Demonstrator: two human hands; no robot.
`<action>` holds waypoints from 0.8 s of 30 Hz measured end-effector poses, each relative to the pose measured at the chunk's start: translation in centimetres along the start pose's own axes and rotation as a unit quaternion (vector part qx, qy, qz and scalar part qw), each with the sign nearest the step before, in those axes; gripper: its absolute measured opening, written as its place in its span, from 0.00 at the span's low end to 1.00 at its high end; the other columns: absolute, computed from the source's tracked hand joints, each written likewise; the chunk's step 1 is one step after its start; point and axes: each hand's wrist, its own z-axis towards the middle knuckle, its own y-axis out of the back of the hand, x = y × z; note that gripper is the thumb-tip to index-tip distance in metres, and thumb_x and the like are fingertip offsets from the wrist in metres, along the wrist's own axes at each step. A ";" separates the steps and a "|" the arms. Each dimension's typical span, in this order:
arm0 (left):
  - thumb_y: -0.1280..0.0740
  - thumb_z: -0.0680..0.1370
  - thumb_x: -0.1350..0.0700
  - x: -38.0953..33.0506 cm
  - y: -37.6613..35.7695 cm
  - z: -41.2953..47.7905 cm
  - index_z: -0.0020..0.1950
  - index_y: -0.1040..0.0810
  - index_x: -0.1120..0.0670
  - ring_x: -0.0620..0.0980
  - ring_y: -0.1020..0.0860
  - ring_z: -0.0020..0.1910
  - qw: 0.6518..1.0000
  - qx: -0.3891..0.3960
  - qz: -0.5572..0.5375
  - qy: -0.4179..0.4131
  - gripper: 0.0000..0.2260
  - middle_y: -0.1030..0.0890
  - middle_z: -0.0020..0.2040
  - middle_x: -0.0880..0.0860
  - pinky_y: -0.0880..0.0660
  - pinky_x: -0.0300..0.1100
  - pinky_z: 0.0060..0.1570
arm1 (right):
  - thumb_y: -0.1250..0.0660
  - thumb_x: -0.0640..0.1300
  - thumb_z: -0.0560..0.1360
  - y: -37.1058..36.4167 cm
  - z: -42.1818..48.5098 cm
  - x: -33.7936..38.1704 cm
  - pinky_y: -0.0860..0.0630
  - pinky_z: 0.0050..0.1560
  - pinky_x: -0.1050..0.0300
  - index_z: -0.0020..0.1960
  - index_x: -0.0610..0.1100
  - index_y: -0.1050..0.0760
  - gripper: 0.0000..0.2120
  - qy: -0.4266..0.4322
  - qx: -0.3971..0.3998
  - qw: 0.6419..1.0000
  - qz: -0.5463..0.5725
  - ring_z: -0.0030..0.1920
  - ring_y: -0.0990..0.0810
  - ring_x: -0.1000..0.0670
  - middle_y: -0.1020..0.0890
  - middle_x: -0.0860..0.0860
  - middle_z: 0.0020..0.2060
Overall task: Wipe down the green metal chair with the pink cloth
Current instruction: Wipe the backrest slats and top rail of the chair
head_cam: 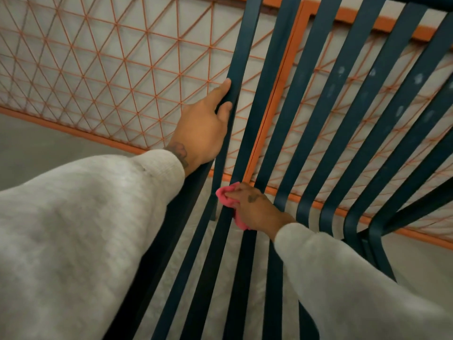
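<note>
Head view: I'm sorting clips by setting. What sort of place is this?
Likely a balcony or terrace: an orange wire-lattice metal railing, a grey concrete floor, and a dark green slatted metal chair of patio style.

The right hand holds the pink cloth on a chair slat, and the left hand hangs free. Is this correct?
No: the head view shows the left hand gripping a slat of the green metal chair. The right hand does hold the pink cloth.

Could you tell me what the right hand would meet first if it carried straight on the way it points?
Probably the chair's outer slat, just up-left of the pink cloth that the right hand holds; beyond it lies the left hand. Depth is unclear.
</note>
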 end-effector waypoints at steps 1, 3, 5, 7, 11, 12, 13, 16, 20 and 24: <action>0.45 0.83 0.48 0.0 0.1 0.0 0.77 0.40 0.40 0.41 0.23 0.36 1.000 -0.001 0.000 0.001 0.21 0.21 0.46 0.44 0.25 0.38 0.39 | 0.28 0.37 0.73 -0.3 0.9 0.3 0.38 0.75 0.54 0.75 0.51 0.34 0.34 -0.003 0.003 0.999 -0.032 0.73 0.36 0.51 0.35 0.53 0.72; 0.45 0.83 0.47 -0.1 0.3 -0.1 0.77 0.40 0.40 0.42 0.23 0.37 1.000 -0.001 0.000 0.004 0.21 0.21 0.47 0.45 0.23 0.40 0.41 | 0.29 0.36 0.73 -1.0 1.1 0.9 0.39 0.76 0.51 0.77 0.48 0.37 0.35 -0.021 -0.001 0.999 -0.048 0.75 0.37 0.47 0.38 0.50 0.75; 0.44 0.83 0.47 -0.3 0.4 -0.1 0.76 0.40 0.39 0.43 0.21 0.38 1.000 -0.001 -0.003 0.004 0.21 0.21 0.45 0.44 0.21 0.41 0.41 | 0.31 0.35 0.74 -1.1 -0.4 1.6 0.37 0.75 0.52 0.76 0.49 0.36 0.33 -0.018 -0.016 0.999 -0.025 0.73 0.36 0.48 0.36 0.51 0.74; 0.44 0.83 0.47 -0.5 0.4 -0.1 0.76 0.40 0.39 0.45 0.20 0.38 1.000 -0.006 -0.010 0.008 0.21 0.21 0.42 0.45 0.20 0.42 0.40 | 0.33 0.37 0.77 -0.3 -2.8 2.6 0.34 0.69 0.64 0.73 0.53 0.30 0.26 0.008 -0.003 0.999 0.042 0.69 0.32 0.52 0.31 0.54 0.69; 0.41 0.82 0.46 -0.7 0.4 0.1 0.76 0.42 0.46 0.47 0.21 0.39 0.998 -0.041 -0.010 0.042 0.23 0.20 0.41 0.50 0.25 0.44 0.40 | 0.36 0.46 0.81 4.2 -7.1 3.9 0.23 0.59 0.56 0.61 0.56 0.20 0.12 0.003 0.037 0.975 0.219 0.53 0.21 0.54 0.20 0.58 0.52; 0.41 0.82 0.45 -0.7 0.4 0.1 0.76 0.42 0.47 0.46 0.21 0.40 0.998 -0.041 -0.010 0.049 0.23 0.21 0.42 0.50 0.25 0.44 0.41 | 0.34 0.45 0.80 6.0 -7.7 3.9 0.23 0.61 0.49 0.59 0.57 0.19 0.11 -0.008 0.003 0.965 0.264 0.55 0.20 0.53 0.19 0.56 0.53; 0.42 0.82 0.45 -0.7 0.3 0.0 0.75 0.42 0.47 0.46 0.21 0.39 0.998 -0.035 -0.013 0.056 0.23 0.21 0.42 0.50 0.25 0.45 0.41 | 0.33 0.44 0.79 8.1 -8.2 4.1 0.23 0.62 0.44 0.58 0.57 0.19 0.12 -0.014 -0.041 0.947 0.318 0.56 0.20 0.51 0.18 0.55 0.55; 0.42 0.82 0.45 -0.8 0.3 -0.2 0.74 0.39 0.47 0.48 0.20 0.37 0.997 -0.013 -0.022 0.073 0.21 0.21 0.41 0.49 0.20 0.50 0.43 | 0.32 0.44 0.78 16.1 -8.0 5.5 0.22 0.58 0.47 0.64 0.55 0.21 0.15 0.032 -0.192 0.895 0.401 0.61 0.22 0.49 0.20 0.55 0.61; 0.43 0.82 0.46 -0.8 0.3 0.0 0.69 0.31 0.49 0.49 0.19 0.41 0.998 -0.004 -0.006 0.056 0.17 0.19 0.46 0.50 0.20 0.51 0.45 | 0.34 0.45 0.80 25.7 -4.8 8.4 0.28 0.58 0.62 0.69 0.54 0.26 0.18 0.112 -0.321 0.908 0.243 0.60 0.26 0.56 0.25 0.56 0.61; 0.43 0.82 0.45 -0.4 0.2 0.0 0.67 0.27 0.48 0.48 0.20 0.44 0.999 -0.007 -0.020 0.049 0.16 0.18 0.48 0.49 0.20 0.50 0.47 | 0.37 0.41 0.81 29.6 -0.7 10.6 0.34 0.52 0.79 0.73 0.50 0.30 0.21 0.158 -0.374 0.914 0.013 0.57 0.29 0.55 0.31 0.53 0.60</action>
